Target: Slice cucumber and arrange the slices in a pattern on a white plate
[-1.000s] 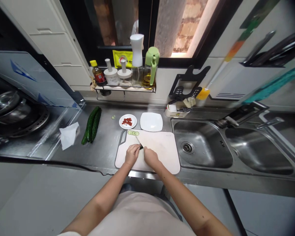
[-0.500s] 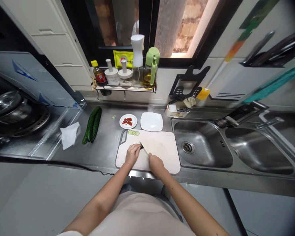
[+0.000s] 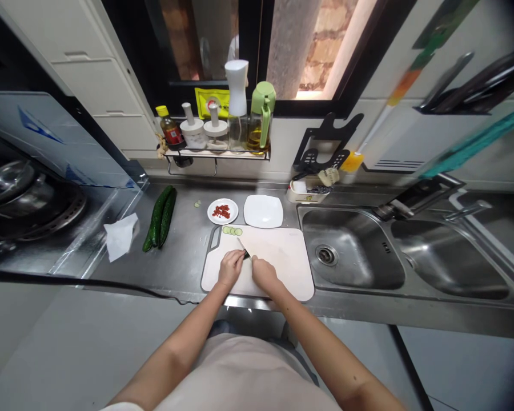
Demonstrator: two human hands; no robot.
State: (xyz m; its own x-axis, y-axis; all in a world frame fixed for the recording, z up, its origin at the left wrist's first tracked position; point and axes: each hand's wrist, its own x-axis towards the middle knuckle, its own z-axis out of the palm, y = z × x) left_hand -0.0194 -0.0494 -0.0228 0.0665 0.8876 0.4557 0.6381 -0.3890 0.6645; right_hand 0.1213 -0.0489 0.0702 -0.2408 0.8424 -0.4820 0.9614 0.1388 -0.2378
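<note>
Hands: the right hand (image 3: 264, 274), just right of the frame's centre line and below mid-height, is closed in a fist about the handle of the knife (image 3: 242, 245), the handle itself being hidden. The left hand (image 3: 230, 267), just left of it, has its fingers gathered on a dark green piece (image 3: 245, 254), of which only a small end shows. How firm either grip is cannot be told.

Location: knife and piece are both over the cutting board (image 3: 282, 257), near the centre of the frame. Four pale green slices (image 3: 232, 231) lie in an overlapping row at the board's upper left.

Hazards, in the inspector's judgement: the blade lies just beside the left fingertips, so a sideways slip of the edge, or fingers straying forward, could nick them. The piece looks short and may be damp; if it rolled, the cut would run crooked. A long forward stroke could bring the tip into the slices and scatter them. The white plate (image 3: 263, 211) and the dish of red bits (image 3: 223, 212) stand close above the board's upper edge, and a shove of the board could knock them.

Orientation: the blade's long axis runs diagonally, from the right fist at lower right towards upper left, tip aimed near the slices. The piece's long axis cannot be determined, the left fingers covering most of it
</note>
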